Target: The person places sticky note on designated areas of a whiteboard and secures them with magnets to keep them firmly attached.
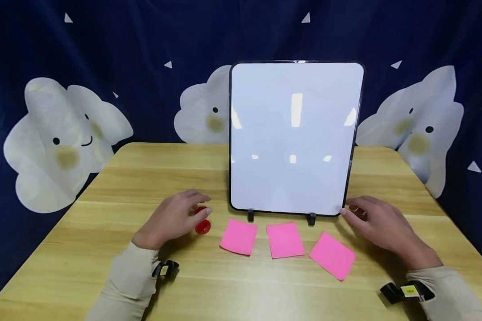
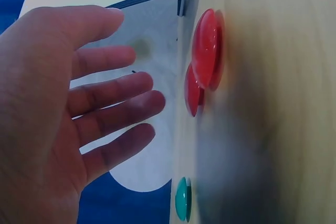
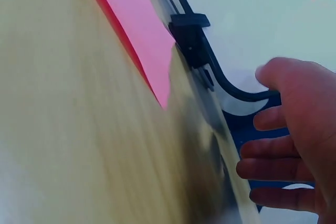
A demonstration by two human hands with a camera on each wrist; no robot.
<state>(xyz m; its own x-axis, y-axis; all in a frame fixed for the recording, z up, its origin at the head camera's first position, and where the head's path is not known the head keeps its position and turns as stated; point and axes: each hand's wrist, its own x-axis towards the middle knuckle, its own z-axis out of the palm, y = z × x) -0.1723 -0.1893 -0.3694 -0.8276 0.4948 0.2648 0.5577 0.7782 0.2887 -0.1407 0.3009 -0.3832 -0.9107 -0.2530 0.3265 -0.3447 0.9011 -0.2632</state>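
A black-framed whiteboard point(image 1: 273, 187) stands upright in its small black stand clips point(image 1: 311, 219). By the board's lower right corner is my right hand point(image 1: 385, 225), thumb in front of the edge, fingers spread; whether it touches the frame I cannot tell. My left hand point(image 1: 172, 220) hovers over two glossy red domed discs point(image 1: 202, 227), fingers loosely spread and holding nothing. In the left wrist view the red discs point(image 2: 206, 45) lie on the table beside the fingers, with a green disc point(image 2: 181, 199) farther off. The left hand hides the green one from the head view.
Three pink sticky notes lie in front of the board: left point(image 1: 238, 237), middle point(image 1: 286, 240) and right, turned askew point(image 1: 333, 255). They rest on a wooden table point(image 1: 249, 294). Behind it hangs a dark blue curtain point(image 1: 152, 35) with cloud prints.
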